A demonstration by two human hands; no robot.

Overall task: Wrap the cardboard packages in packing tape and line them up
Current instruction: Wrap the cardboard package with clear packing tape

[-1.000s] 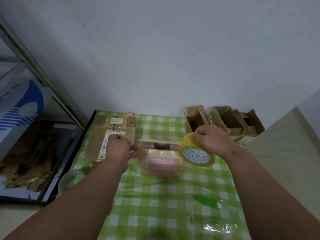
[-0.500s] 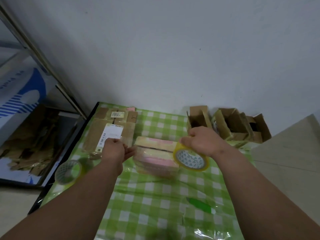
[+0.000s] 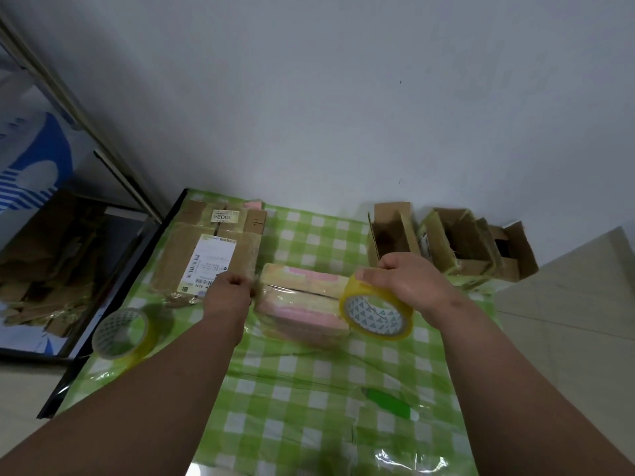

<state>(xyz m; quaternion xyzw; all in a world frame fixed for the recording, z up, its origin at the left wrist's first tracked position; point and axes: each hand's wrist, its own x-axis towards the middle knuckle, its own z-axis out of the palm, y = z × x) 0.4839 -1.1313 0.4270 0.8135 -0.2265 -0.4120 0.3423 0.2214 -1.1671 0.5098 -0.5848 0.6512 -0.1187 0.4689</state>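
Observation:
A pink and cream package (image 3: 302,304), glossy with tape, lies in the middle of the green checked table (image 3: 309,389). My right hand (image 3: 402,283) grips a yellowish roll of packing tape (image 3: 376,312) at the package's right end. My left hand (image 3: 228,292) is closed at the package's left end, pinching what looks like the tape or the package edge. Two brown cardboard packages with labels (image 3: 209,259) lie flat at the back left.
A second tape roll (image 3: 122,333) rests near the table's left edge. Several open, empty cardboard boxes (image 3: 453,242) stand at the back right against the wall. A green object (image 3: 390,401) lies near the front. A metal shelf with flattened cardboard (image 3: 44,262) is at the left.
The package has come down from above the table to rest on it. My right hand with the roll has dropped to the package's right end. The view tilted down slightly.

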